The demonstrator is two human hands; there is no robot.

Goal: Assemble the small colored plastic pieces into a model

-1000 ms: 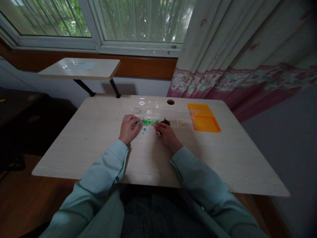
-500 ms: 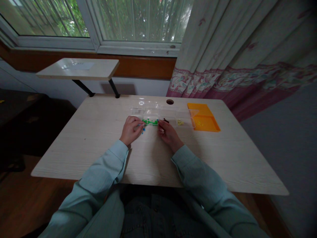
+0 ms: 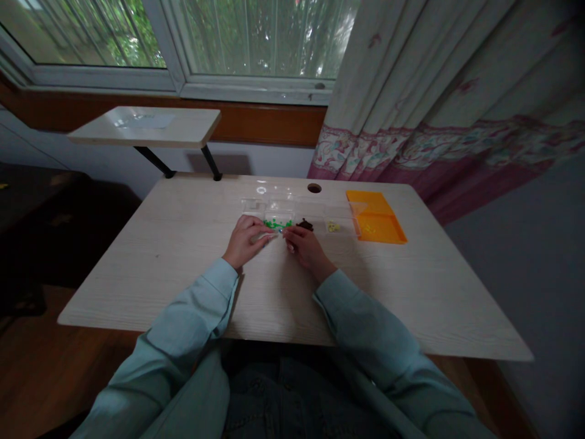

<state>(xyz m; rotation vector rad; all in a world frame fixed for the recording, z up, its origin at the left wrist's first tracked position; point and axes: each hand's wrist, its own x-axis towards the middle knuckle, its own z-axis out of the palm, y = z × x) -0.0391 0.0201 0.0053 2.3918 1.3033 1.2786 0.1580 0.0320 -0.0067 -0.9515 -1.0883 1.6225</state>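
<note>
My left hand (image 3: pixel 250 239) and my right hand (image 3: pixel 307 245) meet fingertip to fingertip above the desk, at the near edge of a clear divided box (image 3: pixel 315 203). Both are closed in a pinch around a small blue piece (image 3: pixel 280 231), too tiny to make out its exact kind. Just behind the fingers, one compartment holds small green pieces (image 3: pixel 273 224). To their right, other compartments contain dark brown pieces (image 3: pixel 304 225) and pale yellow pieces (image 3: pixel 333 227). My left fingers partly cover the box's front left corner.
An orange tray (image 3: pixel 386 221) lies at the right, partly under the box's right end. A cable hole (image 3: pixel 314 188) is cut near the desk's back edge. At the back left, a raised shelf (image 3: pixel 150 131) stands on black legs. Curtains (image 3: pixel 393 110) hang behind.
My right hand has moved left, away from the dark brown pieces, bringing the blue piece to my left fingertips. My left hand has shifted slightly right; the blue bits beneath it are now mostly hidden.
</note>
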